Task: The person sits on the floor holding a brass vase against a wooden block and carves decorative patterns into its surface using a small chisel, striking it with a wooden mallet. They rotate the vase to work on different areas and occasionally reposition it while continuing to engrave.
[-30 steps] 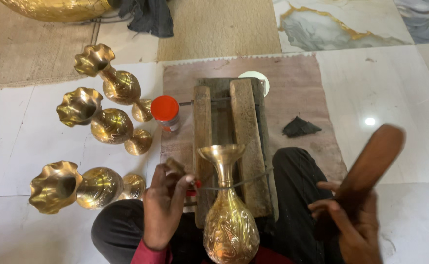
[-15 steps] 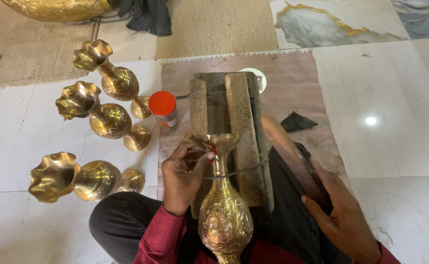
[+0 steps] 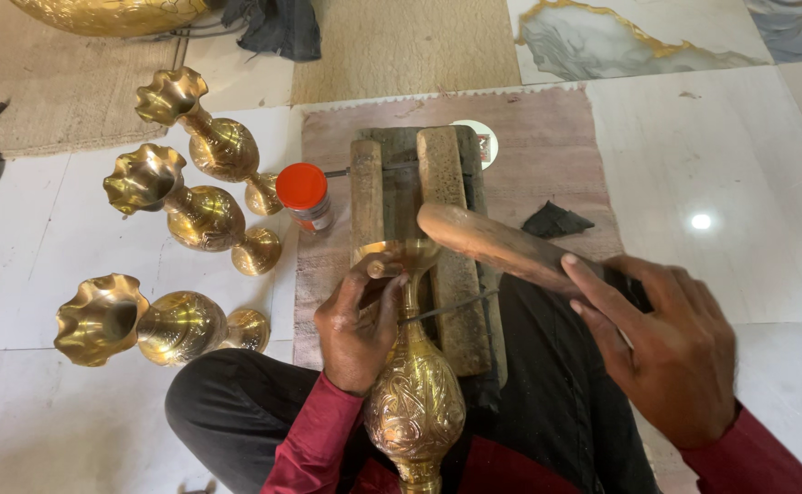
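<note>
Holding a small tool on the vase (image 3: 414,393) neck, your left hand (image 3: 357,325) grips tight; your right hand (image 3: 662,343) holds a wooden mallet (image 3: 497,245).

The wooden mallet (image 3: 501,247) has been swung down from its raised position. It is now laid across the vase (image 3: 414,384) rim.

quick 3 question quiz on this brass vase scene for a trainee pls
1. True or false: the right hand holds a wooden mallet.
2. How many brass vases lie on the floor at the left? A) two B) three C) five
3. What colour is the cap of the small jar?

Key:
1. True
2. B: top, middle, near
3. Red

Aside: the left hand grips a small tool at the neck of the engraved vase.
</note>
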A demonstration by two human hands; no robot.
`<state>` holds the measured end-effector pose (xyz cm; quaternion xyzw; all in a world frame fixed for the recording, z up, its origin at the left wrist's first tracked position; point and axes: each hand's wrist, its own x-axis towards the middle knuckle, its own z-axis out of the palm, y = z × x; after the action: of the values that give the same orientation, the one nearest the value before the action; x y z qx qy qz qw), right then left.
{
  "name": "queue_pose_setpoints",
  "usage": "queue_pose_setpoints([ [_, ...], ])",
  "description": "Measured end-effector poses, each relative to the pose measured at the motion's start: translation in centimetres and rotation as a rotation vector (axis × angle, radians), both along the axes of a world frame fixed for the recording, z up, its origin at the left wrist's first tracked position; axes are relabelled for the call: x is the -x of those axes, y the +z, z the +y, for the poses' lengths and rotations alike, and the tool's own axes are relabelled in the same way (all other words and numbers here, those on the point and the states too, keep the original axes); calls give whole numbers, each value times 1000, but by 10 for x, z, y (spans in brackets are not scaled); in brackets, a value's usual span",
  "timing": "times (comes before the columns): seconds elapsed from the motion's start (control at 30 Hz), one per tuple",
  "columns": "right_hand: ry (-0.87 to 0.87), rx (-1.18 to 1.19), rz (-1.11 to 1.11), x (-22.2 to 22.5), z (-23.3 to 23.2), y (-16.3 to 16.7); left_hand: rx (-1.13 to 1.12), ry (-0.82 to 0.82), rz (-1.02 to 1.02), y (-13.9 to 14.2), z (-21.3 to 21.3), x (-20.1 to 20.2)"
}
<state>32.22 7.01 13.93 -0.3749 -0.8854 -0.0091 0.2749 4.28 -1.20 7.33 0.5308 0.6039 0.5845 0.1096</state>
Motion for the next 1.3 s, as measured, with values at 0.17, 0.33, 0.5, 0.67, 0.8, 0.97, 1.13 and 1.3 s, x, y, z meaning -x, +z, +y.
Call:
queue_pose_setpoints([
  [0.17, 38, -2, -6, 5, 3, 15, 24, -15, 54, 4, 3, 3],
  [0.33, 111, -30, 16, 12, 7, 22, 33, -20, 63, 7, 3, 3],
  [0.5, 146, -38, -12, 15, 14, 24, 86, -1, 51, 9, 2, 4],
  [0.67, 187, 5, 113, 22, 14, 28, 61, 23, 124, 8, 2, 4],
  [0.8, 235, -75, 46, 28, 16, 35, 75, 66, 231, 7, 3, 4],
  [0.97, 278, 105, 227, 28, 14, 40, 95, 60, 218, 14, 3, 2],
  [1.13, 191, -116, 25, 21, 18, 27, 140, 44, 192, 23, 6, 1],
  [1.3, 170, -99, 34, 13, 22, 15, 225, 6, 342, 32, 15, 6],
])
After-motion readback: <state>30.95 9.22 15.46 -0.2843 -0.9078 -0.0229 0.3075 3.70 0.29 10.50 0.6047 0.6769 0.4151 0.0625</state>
